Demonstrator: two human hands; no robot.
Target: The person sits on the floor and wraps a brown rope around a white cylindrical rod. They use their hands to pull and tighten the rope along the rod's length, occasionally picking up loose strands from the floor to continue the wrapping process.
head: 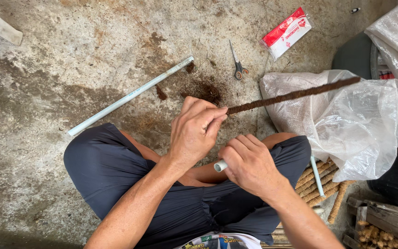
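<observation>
On a stained concrete floor, above a pair of crossed legs in dark shorts, 2 bare hands are working a long pipe wrapped in brown fibre. The left hand is closing tightly around the wrapped part, thumb and fingers pinching where the dark fibre begins; the right hand is curling into a fist around the bare white end, which is poking out just past the knuckles. Neither hand is showing any open gap. The pipe is running up and to the right, its far end hanging over a clear plastic sack.

The likely trouble, judging from this grip: the fibre may be loosening or bunching under the left fingers if the pinch slackens, and the unsupported far end could be dipping and snagging on the sack — enough to pull the wrap askew. Loose fibre crumbs are already lying on the floor just beyond the hands.

Farther out, a bare white pipe is lying diagonally on the concrete, scissors are resting near a red-and-white packet, and finished wrapped sticks are piling up beside the right knee.
</observation>
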